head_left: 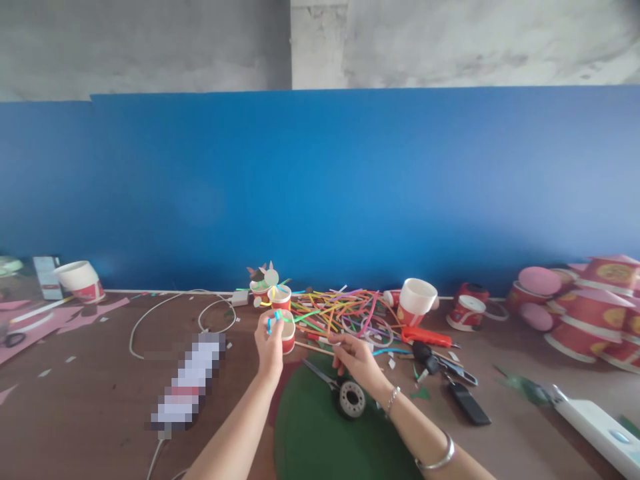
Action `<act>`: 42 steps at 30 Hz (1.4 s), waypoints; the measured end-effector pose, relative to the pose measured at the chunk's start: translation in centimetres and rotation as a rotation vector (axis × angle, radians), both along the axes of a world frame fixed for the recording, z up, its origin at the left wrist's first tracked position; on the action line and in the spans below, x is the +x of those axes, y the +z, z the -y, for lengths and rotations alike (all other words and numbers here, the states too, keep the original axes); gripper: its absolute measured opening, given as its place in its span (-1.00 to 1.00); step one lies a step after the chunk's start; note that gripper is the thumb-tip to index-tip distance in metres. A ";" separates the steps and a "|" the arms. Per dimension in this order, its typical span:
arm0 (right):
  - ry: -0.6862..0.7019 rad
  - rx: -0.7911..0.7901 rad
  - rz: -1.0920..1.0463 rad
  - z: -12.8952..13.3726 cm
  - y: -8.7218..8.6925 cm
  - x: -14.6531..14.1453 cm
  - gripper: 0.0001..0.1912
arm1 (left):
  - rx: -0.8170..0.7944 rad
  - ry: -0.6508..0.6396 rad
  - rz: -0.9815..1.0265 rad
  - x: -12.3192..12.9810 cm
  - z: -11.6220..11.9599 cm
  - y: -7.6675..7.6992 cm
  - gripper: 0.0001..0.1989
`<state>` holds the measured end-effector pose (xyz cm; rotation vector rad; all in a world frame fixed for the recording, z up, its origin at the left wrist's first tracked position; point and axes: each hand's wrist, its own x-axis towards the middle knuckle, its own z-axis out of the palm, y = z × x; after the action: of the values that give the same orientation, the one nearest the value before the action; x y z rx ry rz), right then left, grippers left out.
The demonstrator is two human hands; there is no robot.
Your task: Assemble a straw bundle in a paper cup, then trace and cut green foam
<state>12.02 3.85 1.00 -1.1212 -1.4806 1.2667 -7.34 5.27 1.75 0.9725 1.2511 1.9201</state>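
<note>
A blue panel (320,187) stands upright behind the brown counter (115,373), which carries all the materials shown. A dark green mat (320,433) lies at the near edge of the counter, between and below the two forearms. At the far right, red decorated cups (583,340) are stacked and grouped, with pink discs (540,281) beside them. Beyond the hands spreads a loose, tangled pile of coloured strips (345,307). A phone (189,381), its screen obscured, lies to the left, with a white cable at its near end. The left hand (270,347) has its grip closed around a red-and-white paper cup (289,341), held just beyond the mat and near the left end of the pile. The right hand (357,359) is beside the near edge of the pile, its fingers bent and close together; whether its grip holds anything cannot be told. To the right of the pile stands a larger white-rimmed cup (415,308), with an orange tool (427,336) just in front of it. Scissors (320,373) lie on the mat, near the right hand, with a round reel (352,399) at their handle end. The smallest item, a blue strip (271,325), shows at the left fingers.
</note>
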 end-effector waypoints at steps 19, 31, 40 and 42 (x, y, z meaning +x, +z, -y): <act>-0.171 0.486 0.110 1.1 2.4 -0.4 -0.77 | 0.043 -0.505 -0.322 3.3 2.5 2.8 -0.77; -0.115 0.429 0.214 1.8 2.9 -0.7 -0.75 | -0.022 -0.622 -0.239 3.9 3.1 3.9 -0.75; -0.290 0.537 0.339 2.6 5.3 -0.7 -0.83 | 0.032 -0.394 -0.495 4.6 3.4 4.0 -0.70; -0.289 0.588 0.395 2.5 5.6 -0.7 -0.82 | 0.073 -0.315 -0.602 4.8 3.4 4.1 -0.71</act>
<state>11.31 1.34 6.60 -1.1554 -1.7436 0.3735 -2.55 1.83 5.85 1.7580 1.2444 1.4808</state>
